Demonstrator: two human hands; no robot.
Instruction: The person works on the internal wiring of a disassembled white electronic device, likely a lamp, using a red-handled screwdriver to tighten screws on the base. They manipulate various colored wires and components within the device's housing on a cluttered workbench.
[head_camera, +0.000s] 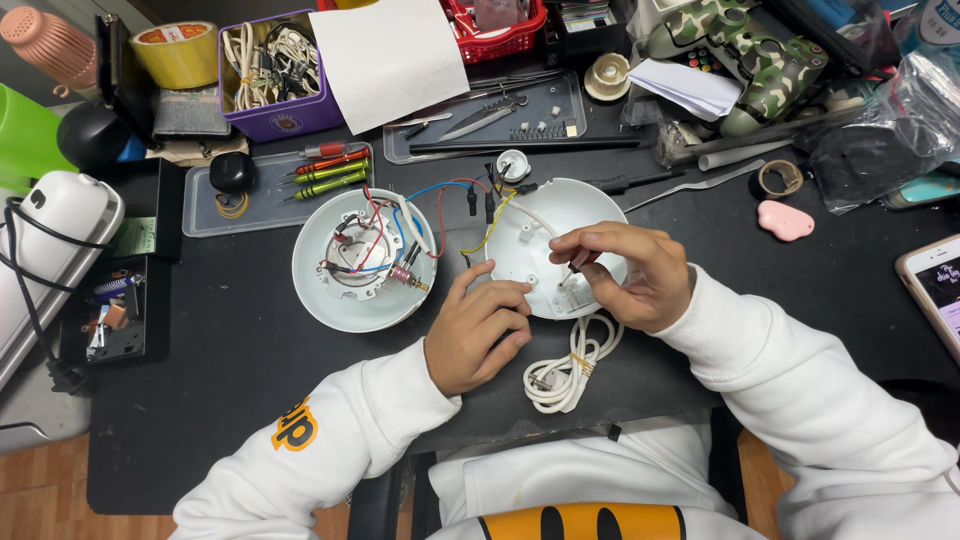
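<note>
On the black bench (250, 350) two round white housing halves lie side by side. The right hand (635, 275) rests over the right housing half (545, 235), its fingers (580, 262) pinched together on a small dark-tipped tool, likely a screwdriver, whose tip meets the shell's inside. The left hand (480, 330) steadies that shell's near-left rim, fingers loosely curled, clamped on nothing. Left of this shell lies the other housing half (320, 290) with red, blue and yellow wires. A coiled white cable (565, 370) lies just below the shell.
</note>
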